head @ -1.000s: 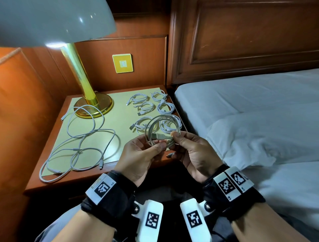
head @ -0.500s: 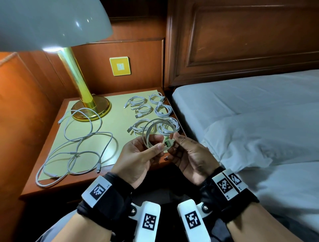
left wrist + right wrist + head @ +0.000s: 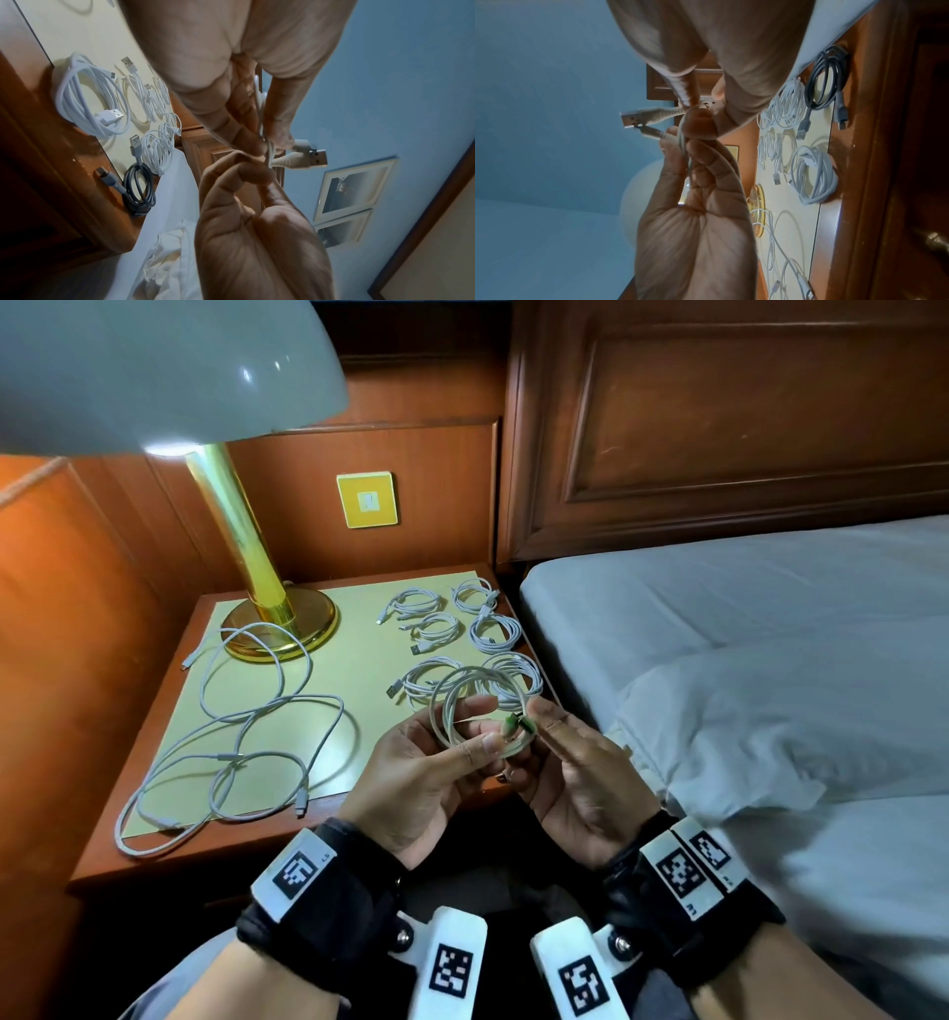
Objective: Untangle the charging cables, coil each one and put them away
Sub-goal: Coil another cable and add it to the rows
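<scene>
I hold a coiled white cable [image 3: 464,690] in front of me, over the nightstand's front right corner. My left hand [image 3: 462,737] pinches the coil's lower side between thumb and fingers. My right hand [image 3: 544,737] pinches the coil's right edge, where both plug ends [image 3: 516,724] meet. The USB plug [image 3: 316,157] sticks out past the fingertips in the left wrist view, and the same USB plug [image 3: 634,119] shows in the right wrist view. Loose tangled white cables [image 3: 246,752] sprawl over the nightstand's left half. Several coiled white cables [image 3: 436,629] lie at its back right.
A brass lamp [image 3: 280,624] stands at the back left of the nightstand [image 3: 154,865], on a pale yellow mat [image 3: 359,670]. A dark grey coiled cable [image 3: 138,188] lies at the edge by the bed [image 3: 744,634], which borders the right side.
The plug end that lay across the coil's middle now sits at the coil's right edge in my right fingers. Both hands have stayed on the coil.
</scene>
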### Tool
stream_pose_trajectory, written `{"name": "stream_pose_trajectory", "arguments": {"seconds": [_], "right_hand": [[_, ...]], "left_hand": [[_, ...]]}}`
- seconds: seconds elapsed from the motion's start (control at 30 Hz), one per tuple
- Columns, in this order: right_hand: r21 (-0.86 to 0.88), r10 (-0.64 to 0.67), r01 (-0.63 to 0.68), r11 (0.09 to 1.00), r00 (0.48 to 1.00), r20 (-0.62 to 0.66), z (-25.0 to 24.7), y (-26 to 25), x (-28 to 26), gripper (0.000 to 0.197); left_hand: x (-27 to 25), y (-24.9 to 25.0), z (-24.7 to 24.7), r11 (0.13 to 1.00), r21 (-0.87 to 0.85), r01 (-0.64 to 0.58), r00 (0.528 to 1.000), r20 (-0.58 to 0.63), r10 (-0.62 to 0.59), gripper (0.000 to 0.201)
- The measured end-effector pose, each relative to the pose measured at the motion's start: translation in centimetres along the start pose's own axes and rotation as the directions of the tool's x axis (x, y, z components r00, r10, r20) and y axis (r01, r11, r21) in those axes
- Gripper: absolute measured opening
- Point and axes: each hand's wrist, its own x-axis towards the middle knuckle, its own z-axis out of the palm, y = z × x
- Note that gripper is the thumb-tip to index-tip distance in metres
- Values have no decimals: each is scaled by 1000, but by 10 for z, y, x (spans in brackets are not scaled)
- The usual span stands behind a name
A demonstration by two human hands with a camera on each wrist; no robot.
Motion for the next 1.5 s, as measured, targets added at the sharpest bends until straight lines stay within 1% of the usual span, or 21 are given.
{"name": "stream_pose_trajectory", "arguments": {"seconds": [0.1, 0.17, 0.3, 0.4, 0.47, 0.53, 0.57, 0.63, 0.7, 0.73, 0.77, 0.83, 0.9, 0.97, 1.0, 1.13, 1.3, 1.37, 1.43, 1.5], "right_hand": [[-21, -14, 15, 1000, 1000, 19, -2, -1, 1, 20], [-53, -37, 38, 998, 999, 14, -3, -1, 1, 12], [-142, -120, 114, 983, 992, -27, 0, -2, -1, 13], [-116, -92, 86, 990, 995, -42, 0, -1, 0, 12], [-124, -53, 46, 991, 997, -58, -3, -1, 2, 26], [-150, -35, 24, 988, 997, -73, -5, 1, 3, 38], [-172, -47, 31, 985, 995, -87, -6, 3, 4, 37], [-248, -112, 82, 965, 988, -109, -7, 3, 5, 26], [-367, -224, 175, 913, 970, -94, -8, -2, 4, 9], [-450, -285, 230, 863, 957, -58, -8, -5, 3, 4], [-526, -336, 281, 803, 942, -9, -8, -8, 2, 1], [-616, -401, 367, 697, 912, 89, -7, -14, -2, 1], [-665, -435, 423, 616, 886, 161, -8, -17, -4, 3], [-705, -450, 439, 558, 873, 188, -8, -18, -4, 4], [-711, -452, 435, 553, 873, 182, -8, -18, -3, 5], [-652, -441, 424, 628, 885, 150, -9, -17, -2, 7], [-664, -450, 456, 593, 871, 196, -11, -21, -3, 10], [-655, -439, 449, 608, 877, 193, -13, -20, -1, 13], [-625, -421, 428, 653, 891, 170, -14, -18, 0, 13], [-621, -405, 414, 665, 899, 166, -14, -17, 1, 9]], "left_hand": [[2, -1, -1, 1000, 29, -8, 1000, 3, 8, 50], [3, -2, -2, 1000, 15, -8, 1000, -14, 8, 52], [4, -4, -4, 999, -24, -40, 999, -9, 39, 45], [6, -4, -5, 998, -13, -53, 998, 28, 54, 37], [7, -3, -6, 998, 0, -69, 996, 56, 69, 38], [6, -4, -6, 995, 27, -92, 993, 77, 90, 46], [6, -5, -5, 993, 47, -107, 991, 83, 103, 45], [4, -6, -2, 987, 89, -132, 990, 67, 126, 36], [3, -6, 0, 985, 114, -129, 992, 12, 129, 37], [4, -5, -2, 981, 133, -139, 990, -20, 143, 41], [5, -5, -5, 974, 162, -160, 984, -46, 170, 45], [6, -5, -8, 952, 220, -213, 970, -72, 234, 52], [5, -7, -8, 931, 268, -249, 956, -84, 280, 55], [5, -8, -8, 908, 315, -277, 946, -75, 315, 60], [4, -7, -8, 899, 332, -287, 944, -64, 325, 63], [4, -6, -8, 879, 370, -301, 944, -17, 331, 72], [6, -7, -10, 913, 301, -276, 955, -19, 295, 62], [8, -8, -11, 897, 347, -275, 952, -32, 305, 59], [11, -8, -15, 868, 406, -288, 942, -45, 333, 51], [12, -9, -19, 814, 492, -309, 925, -44, 378, 42]]}}
